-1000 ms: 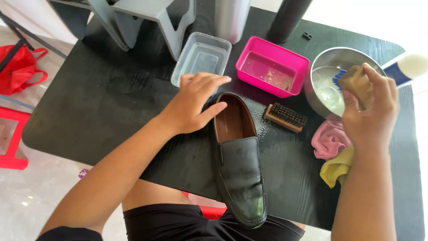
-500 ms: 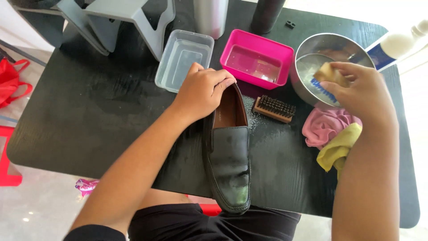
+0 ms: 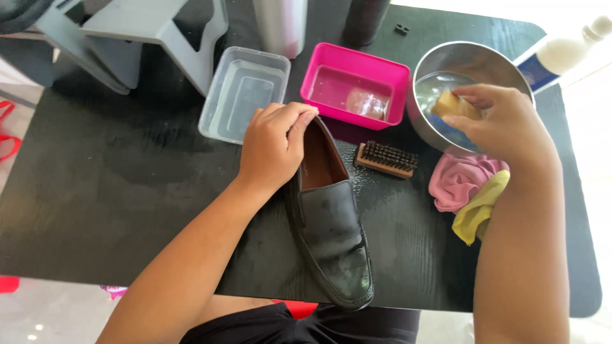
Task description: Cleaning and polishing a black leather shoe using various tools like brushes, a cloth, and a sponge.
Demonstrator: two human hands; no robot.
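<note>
The left hand point(image 3: 275, 146) covers the heel rim of the black shoe point(image 3: 331, 226), so how its fingers grip there stays hidden. Right of the shoe, the right hand point(image 3: 503, 124) hides most of the yellow sponge point(image 3: 449, 104) and part of the steel bowl point(image 3: 472, 64). Beyond the shoe, the top edge cuts off the silver cylinder point(image 3: 280, 25) and the dark bottle point(image 3: 364, 19).

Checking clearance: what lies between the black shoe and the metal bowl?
In the head view, a wooden brush lies on the table between the black shoe and the metal bowl.
</note>
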